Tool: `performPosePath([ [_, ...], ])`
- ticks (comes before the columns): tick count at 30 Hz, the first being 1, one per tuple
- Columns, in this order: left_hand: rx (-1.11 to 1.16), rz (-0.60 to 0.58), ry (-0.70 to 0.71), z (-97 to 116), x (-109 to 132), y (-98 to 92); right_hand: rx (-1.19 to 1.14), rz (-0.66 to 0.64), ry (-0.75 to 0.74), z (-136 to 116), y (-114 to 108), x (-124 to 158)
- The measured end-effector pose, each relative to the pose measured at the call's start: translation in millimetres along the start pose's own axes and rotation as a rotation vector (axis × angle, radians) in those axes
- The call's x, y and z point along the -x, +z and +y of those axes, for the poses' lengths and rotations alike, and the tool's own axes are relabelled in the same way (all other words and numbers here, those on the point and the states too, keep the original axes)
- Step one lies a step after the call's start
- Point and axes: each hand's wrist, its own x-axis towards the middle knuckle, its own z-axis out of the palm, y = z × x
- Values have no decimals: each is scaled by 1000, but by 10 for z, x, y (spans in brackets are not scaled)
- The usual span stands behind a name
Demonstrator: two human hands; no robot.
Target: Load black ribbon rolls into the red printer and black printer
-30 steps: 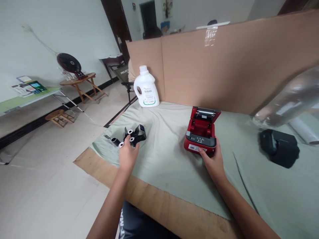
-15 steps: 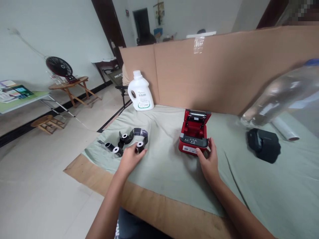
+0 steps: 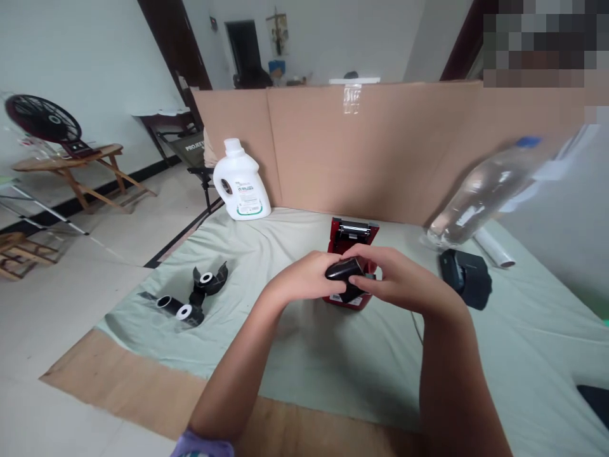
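Both my hands meet in front of the open red printer [image 3: 353, 233] and hold one black-wrapped paper roll [image 3: 343, 271] between them. My left hand [image 3: 307, 280] grips the roll from the left with its fingers curled round it. My right hand [image 3: 402, 280] pinches the roll's right end. The printer's lid stands open, and its front is hidden behind my hands. Three more black-wrapped rolls [image 3: 193, 298] lie on the green cloth [image 3: 309, 343] to the left.
A white detergent jug [image 3: 240, 183] stands at the back left against a cardboard wall [image 3: 380, 146]. A black printer [image 3: 466, 278], a white tube [image 3: 495, 247] and a blurred clear bottle [image 3: 480, 193] are on the right. Bare cardboard edges the table front.
My left hand picked one roll from the pile and carried it right to the printer. My right hand left the printer's front and joined it on the roll. The view shifted right.
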Motion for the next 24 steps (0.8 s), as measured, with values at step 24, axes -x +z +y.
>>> performPosePath([
  [24, 749, 133, -377, -504, 39, 1079, 363, 117, 406, 971, 328, -548],
])
